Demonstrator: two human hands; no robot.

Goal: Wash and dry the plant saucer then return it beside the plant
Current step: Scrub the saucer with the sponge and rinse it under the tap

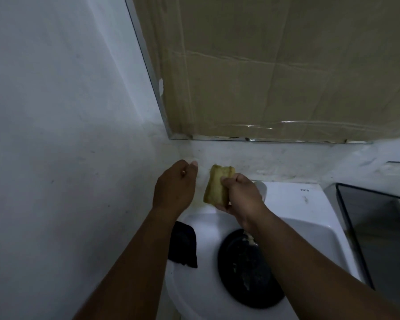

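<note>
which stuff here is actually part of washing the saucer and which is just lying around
Job: black saucer in the white sink; yellow sponge in the right hand; dark cloth on the rim.
Lying about: cardboard-covered mirror; dark tray.

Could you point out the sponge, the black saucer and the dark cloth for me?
sponge (214,188): head view, on its yellow face.
black saucer (243,269): head view, on its soapy middle.
dark cloth (183,245): head view, on its centre.

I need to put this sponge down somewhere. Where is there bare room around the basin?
The white ledge right of the tap, toward the dark tray, is bare. The basin floor is crowded: the black saucer fills most of it, and a dark cloth drapes the sink's left rim.
</note>
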